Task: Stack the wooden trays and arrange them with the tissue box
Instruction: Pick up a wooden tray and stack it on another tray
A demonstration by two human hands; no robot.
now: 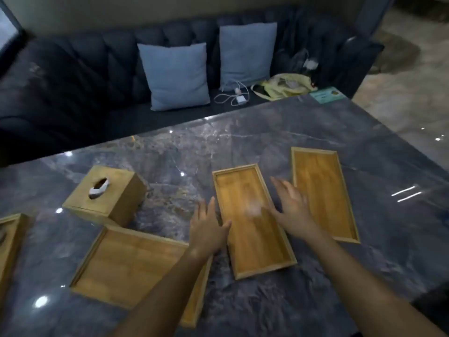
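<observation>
Wooden trays lie flat and unstacked on the dark marble surface [243, 147] in front of me: a narrow tray [252, 222] in the middle, a second narrow tray [323, 193] to its right and a little farther off, and a wider tray [126, 261] nearer me on the left, partly hidden under my left forearm. I can see my left hand [207, 229] spread flat, its fingers [210, 207] apart and holding nothing, just beside the left rim of the middle tray. My right hand [294, 210] is likewise spread wide and empty, reaching over that tray's right rim, in the gap between the two narrow trays (it is blurred, so I cannot tell whether it touches the wood). The wooden tissue box [107, 193] stands upright on the left, behind the wide tray and near its far corner, with white tissue showing through the oval slot in its top. At the far left edge another wooden piece [9, 242] is cut off by the frame, and I cannot tell what it is. Beyond the surface a dark sofa [73, 76] holds two pale blue cushions [175, 74], a white charger with its cable [233, 97] and a yellowish bag [284, 86].
</observation>
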